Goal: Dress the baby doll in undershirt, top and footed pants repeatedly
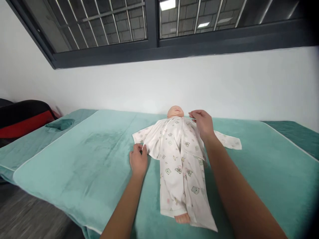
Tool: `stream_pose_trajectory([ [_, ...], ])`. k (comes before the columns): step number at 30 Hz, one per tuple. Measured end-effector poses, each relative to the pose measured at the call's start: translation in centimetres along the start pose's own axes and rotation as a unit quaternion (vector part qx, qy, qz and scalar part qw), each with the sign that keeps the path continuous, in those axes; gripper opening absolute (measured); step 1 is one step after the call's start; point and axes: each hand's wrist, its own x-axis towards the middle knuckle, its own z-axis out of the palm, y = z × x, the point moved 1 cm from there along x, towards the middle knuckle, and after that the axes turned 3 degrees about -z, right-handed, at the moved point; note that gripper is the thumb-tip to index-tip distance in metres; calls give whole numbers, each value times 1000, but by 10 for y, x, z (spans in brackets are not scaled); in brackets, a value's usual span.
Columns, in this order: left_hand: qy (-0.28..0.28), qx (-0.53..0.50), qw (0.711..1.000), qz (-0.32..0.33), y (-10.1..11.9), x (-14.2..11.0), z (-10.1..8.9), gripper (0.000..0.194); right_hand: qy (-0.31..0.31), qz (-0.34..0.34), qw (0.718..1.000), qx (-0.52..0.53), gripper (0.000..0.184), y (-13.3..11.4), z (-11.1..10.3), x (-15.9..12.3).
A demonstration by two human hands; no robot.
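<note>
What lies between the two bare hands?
In the head view, the white long-sleeved printed fabric top lies between the bare left hand and the bare right hand.

Likely care-training room: baby doll (178,156) on teal-covered bed (82,162), barred window (152,23).

Wall (119,88) bright; right corners dark; floor (32,212) blurred.

No words, numbers, brands or signs can be read here. The white top (171,132) and the white trousers (171,186) carry a scattered print (195,190) of small pictures in green, pink and brownish tones, some like animal faces; any lettering among them is too small and blurred to make out on either piece.
</note>
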Motion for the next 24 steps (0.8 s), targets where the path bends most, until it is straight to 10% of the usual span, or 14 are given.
stream_pose_trajectory([
  [5, -51, -206, 977, -6, 14, -3, 2, 22, -70, -13, 990, -122, 23, 21, 6, -5],
  [10, -71, -324, 938, 95, 78, -11, 1, 14, -103, -9, 985, -136, 21, 16, 10, -3],
  [17, -208, -67, 885, 411, 125, -45, 16, 7, -126, -118, 972, -162, 25, 11, 9, -2],
  [24, -190, -221, 935, 203, 111, -42, 6, 27, -86, -213, 953, -199, 25, 2, 13, -6],
])
